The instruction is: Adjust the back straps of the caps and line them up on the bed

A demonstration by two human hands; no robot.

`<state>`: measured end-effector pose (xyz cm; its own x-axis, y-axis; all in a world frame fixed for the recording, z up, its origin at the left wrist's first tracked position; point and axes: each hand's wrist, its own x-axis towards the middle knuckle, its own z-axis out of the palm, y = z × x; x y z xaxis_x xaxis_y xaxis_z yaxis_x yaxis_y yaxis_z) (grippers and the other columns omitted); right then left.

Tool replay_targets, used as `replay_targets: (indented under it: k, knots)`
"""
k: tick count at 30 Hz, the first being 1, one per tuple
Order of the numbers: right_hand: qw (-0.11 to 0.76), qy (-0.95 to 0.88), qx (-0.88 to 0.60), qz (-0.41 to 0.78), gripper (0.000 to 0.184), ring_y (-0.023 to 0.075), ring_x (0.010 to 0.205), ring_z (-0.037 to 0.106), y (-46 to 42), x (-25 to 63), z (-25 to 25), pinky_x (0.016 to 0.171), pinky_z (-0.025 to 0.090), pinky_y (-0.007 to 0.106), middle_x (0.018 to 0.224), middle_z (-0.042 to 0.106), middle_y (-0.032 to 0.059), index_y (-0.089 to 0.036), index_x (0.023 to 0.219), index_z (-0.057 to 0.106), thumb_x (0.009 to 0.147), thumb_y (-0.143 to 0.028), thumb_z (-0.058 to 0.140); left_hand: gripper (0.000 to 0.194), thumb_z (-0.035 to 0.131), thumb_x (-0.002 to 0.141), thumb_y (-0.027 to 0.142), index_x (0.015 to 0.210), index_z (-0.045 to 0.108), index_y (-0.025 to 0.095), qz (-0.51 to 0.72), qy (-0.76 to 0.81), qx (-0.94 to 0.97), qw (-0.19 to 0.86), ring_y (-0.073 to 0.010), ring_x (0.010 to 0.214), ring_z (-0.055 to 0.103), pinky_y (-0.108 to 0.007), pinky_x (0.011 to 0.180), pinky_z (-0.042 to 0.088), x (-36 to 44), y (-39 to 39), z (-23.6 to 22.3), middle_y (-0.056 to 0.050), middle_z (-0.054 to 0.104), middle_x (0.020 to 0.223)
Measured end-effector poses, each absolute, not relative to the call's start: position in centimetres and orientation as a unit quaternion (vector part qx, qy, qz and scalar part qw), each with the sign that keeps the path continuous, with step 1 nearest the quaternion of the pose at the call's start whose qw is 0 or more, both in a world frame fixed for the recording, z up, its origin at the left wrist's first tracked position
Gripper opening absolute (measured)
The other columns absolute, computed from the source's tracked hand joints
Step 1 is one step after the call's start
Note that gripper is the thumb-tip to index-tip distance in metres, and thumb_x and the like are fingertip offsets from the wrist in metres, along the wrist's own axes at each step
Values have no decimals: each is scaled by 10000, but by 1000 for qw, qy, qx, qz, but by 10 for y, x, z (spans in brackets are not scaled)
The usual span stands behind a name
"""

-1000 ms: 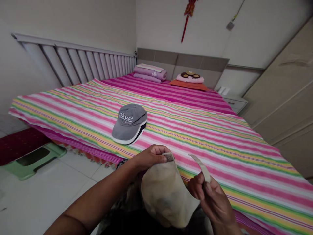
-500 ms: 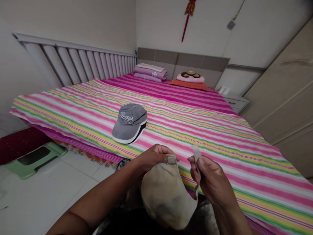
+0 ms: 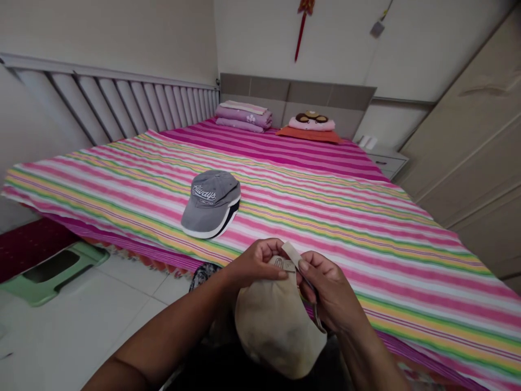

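Observation:
A beige cap (image 3: 277, 328) rests low in front of me, its back opening toward the right. My left hand (image 3: 262, 263) is closed on the cap's edge beside a small buckle (image 3: 288, 265). Pinched in my right hand (image 3: 323, 282) is the cap's adjuster strap (image 3: 293, 255), its free end pointing up and left, close to the buckle. Whether the strap touches the buckle I cannot tell. On the bed, beyond my left hand, sits a grey cap (image 3: 212, 201) with white lettering and a white-edged brim; a darker brim shows beneath it.
A bed with a striped sheet (image 3: 345, 217) spreads ahead. Folded purple bedding (image 3: 244, 117) and an orange pillow (image 3: 309, 134) lie by the headboard (image 3: 325, 103). A green stool (image 3: 44, 282) stands on the floor at left; a wardrobe (image 3: 468, 130) lines the right.
My right hand has moved left, bringing the strap's end from apart to right beside the buckle. My left thumb has shifted on the cap's edge. The view has turned slightly right.

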<state>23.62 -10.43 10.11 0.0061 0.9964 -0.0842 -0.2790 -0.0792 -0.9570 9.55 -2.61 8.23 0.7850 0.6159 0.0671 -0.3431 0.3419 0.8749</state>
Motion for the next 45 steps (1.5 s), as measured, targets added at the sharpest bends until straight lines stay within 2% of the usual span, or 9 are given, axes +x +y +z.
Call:
replay_targets:
  k: [4, 11, 19, 27, 37, 45]
  knots:
    - [572, -368, -446, 582, 238, 35, 336, 271, -104, 238, 103, 379, 169, 183, 444, 477, -61, -168, 651, 513, 692, -352, 659, 297, 762, 541, 202, 771, 596, 113, 328, 186, 516, 769, -94, 590, 555, -202, 568, 420, 95, -27, 83, -16, 618, 678]
    - [595, -331, -425, 596, 253, 16, 331, 200, -105, 248, 105, 364, 107, 180, 402, 366, -93, -160, 605, 500, 651, -321, 690, 326, 744, 555, 147, 840, 586, 136, 320, 170, 573, 735, -79, 626, 541, -182, 587, 407, 90, -26, 84, 3, 594, 712]
    - [582, -326, -455, 589, 266, 15, 336, 166, -108, 252, 105, 355, 100, 176, 366, 286, -107, -154, 598, 528, 615, -349, 708, 303, 759, 528, 150, 798, 623, 125, 336, 185, 537, 751, -77, 567, 536, -191, 570, 411, 91, -29, 84, 3, 613, 650]
    - [576, -309, -460, 601, 277, 16, 334, 176, -110, 249, 106, 357, 99, 180, 360, 292, -104, -153, 570, 522, 568, -340, 726, 291, 767, 527, 168, 791, 650, 133, 350, 170, 504, 771, -69, 563, 543, -177, 565, 411, 91, -31, 82, 3, 627, 651]
    - [574, -306, -446, 615, 273, 17, 342, 156, -110, 244, 100, 352, 85, 178, 363, 289, -102, -153, 559, 519, 598, -343, 710, 293, 772, 516, 165, 780, 648, 132, 365, 176, 483, 776, -73, 543, 543, -178, 528, 410, 94, -33, 79, -3, 625, 652]
    - [549, -355, -495, 573, 268, 26, 357, 200, -108, 250, 100, 353, 101, 187, 378, 326, -86, -140, 582, 561, 589, -365, 706, 268, 759, 528, 124, 775, 656, 140, 374, 157, 492, 770, -70, 547, 541, -178, 532, 412, 93, -30, 76, 0, 625, 650]
